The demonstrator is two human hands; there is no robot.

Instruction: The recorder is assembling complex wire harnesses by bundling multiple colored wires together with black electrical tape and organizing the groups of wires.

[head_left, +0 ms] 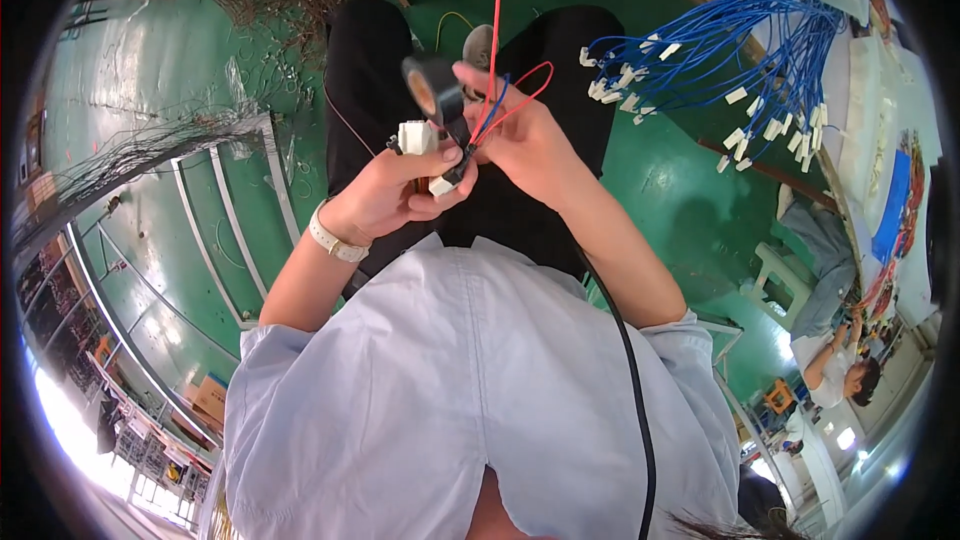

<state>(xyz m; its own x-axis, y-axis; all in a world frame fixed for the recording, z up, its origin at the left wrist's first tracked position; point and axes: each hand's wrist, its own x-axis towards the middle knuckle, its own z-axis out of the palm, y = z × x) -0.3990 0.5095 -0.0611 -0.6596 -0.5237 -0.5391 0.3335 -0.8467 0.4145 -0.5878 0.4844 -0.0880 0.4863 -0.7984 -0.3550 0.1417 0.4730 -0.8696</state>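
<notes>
My left hand [408,185] is closed round a bundle of thin wires and white plastic connectors; one connector block [416,138] stands up above the thumb, and a smaller connector [446,183] pokes out below it. Black tape [467,152] wraps the bundle at the left fingertips. A roll of black tape [432,89], smeared by motion, hangs just above, its strip running down to the bundle. My right hand [525,140] curls at the tape and wires, its index finger beside the roll. Red wires [498,10] rise from the bundle, with a short blue wire [494,112] among them.
Blue wires with white connectors [750,30] hang off a bench at the right. Metal frames [215,210] and dark wire bundles [130,175] stand left. A green stool [780,280] and a seated person [840,365] are far right. A black cable [630,360] crosses my shirt.
</notes>
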